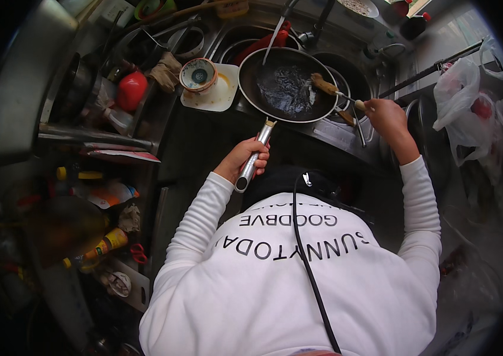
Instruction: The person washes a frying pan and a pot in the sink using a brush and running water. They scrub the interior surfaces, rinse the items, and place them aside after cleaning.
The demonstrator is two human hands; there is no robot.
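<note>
My left hand (251,158) is closed around the metal handle of a dark frying pan (251,84), which is over the sink. Water runs from the faucet (273,38) into the pan and ripples on its bottom. In my right hand (382,116) is the pale handle of a brush (324,84); its brown head lies against the pan's right inner side. Left of the pan, a bowl (198,75) with an orange-patterned rim stands on a stained white tray (222,100).
Red cloth or gloves (265,43) and other cookware lie in the sink (349,62) behind and beside the pan. Plastic bags (460,98) hang at the right. A shelf at the left holds a red object (132,91), with bottles (111,240) and red scissors (138,253) lower down.
</note>
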